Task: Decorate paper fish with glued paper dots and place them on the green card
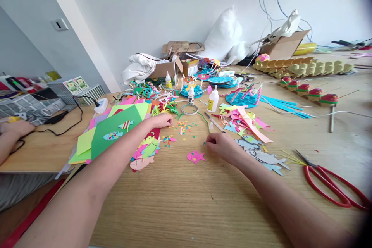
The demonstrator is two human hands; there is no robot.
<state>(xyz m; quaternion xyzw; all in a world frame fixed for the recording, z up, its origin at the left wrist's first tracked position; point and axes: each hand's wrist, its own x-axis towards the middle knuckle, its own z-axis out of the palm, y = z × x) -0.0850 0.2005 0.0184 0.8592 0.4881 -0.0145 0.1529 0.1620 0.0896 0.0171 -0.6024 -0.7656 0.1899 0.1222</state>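
Pink paper fish (195, 157): one, flat on the counter (162, 209), between the two hands on the wearer's side, nearer the right and touching neither.

Right hand (216, 142): fingers curled and drawn together, low over the counter; whether they pinch a scrap cannot be told. Left hand (163, 120): fingers bent inward, beside loose paper confetti (183, 127); its grip cannot be told.

Glue bottles, three, upright: one large, with yellow label (213, 100); one small, white-labelled (191, 95); one farther back (168, 80). Fill levels unclear.

Cardboard box (165, 70), open, at the back; white cloth (139, 67) beside it, contents mostly hidden. Second cardboard box (280, 46), tilted, white material (287, 27) over its top.

Egg cartons (319, 68), pale, in rows, at the back right.

Paper fish pile (146, 151), multicoloured, near the left forearm. Grey and blue paper fish (263, 155), beyond the right forearm. Red-handled scissors (328, 184), far right, blades narrowly parted.
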